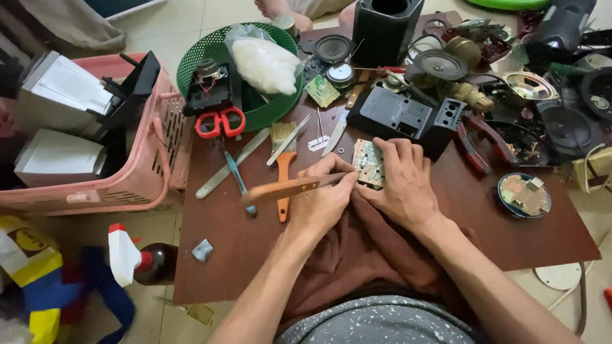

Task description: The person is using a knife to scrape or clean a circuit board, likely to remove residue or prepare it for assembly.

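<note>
My left hand (322, 197) grips a wooden-handled tool (287, 189), its handle sticking out to the left and its tip pointing at a small green circuit board (368, 163). My right hand (401, 181) presses down on that board, fingers spread over its right side. Both hands rest on a brown cloth (357, 248) draped over the near edge of the dark wooden table (217, 255).
A paintbrush (284, 159), metal file (231, 164), blue-handled tool (238, 181) and red scissors (220, 122) lie left of the hands. Behind them are a black plastic housing (401, 118), red pliers (481, 143), loose speakers (440, 64), a green basket (255, 70) and a pink crate (127, 153). A spray bottle (137, 261) lies on the floor.
</note>
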